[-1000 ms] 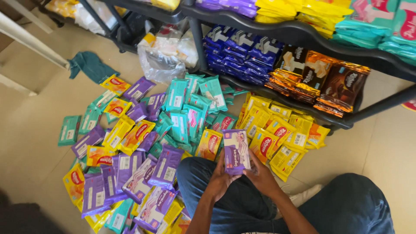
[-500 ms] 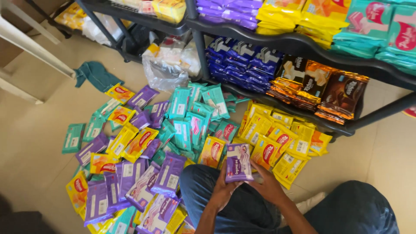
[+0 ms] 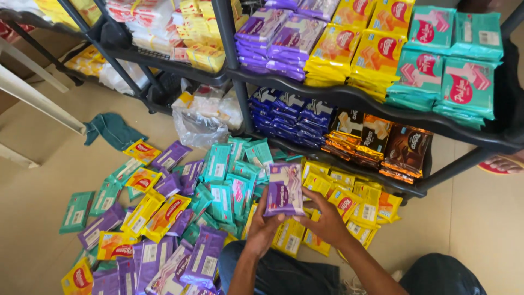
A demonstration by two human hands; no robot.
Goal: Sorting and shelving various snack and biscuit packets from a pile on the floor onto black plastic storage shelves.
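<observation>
Both hands are on one stack of purple wafer packets (image 3: 284, 190): left hand (image 3: 266, 226) grips its lower left corner from beneath, right hand (image 3: 326, 218) clasps the lower right edge, fingers curled round it. Compared with a second ago, I see the stack held higher and further from the lap, now over the floor pile where teal wafer packets (image 3: 222, 180) meet yellow wafer packets (image 3: 349, 199), and the view has tipped up so the black shelf rack (image 3: 349, 95) fills the top. I judge the bundle is gathered and squared, ready to go up. Purple packs (image 3: 284, 38) already sit on the upper shelf beside yellow and teal ones; many loose purple packets (image 3: 203, 259) remain on the floor at left.
</observation>
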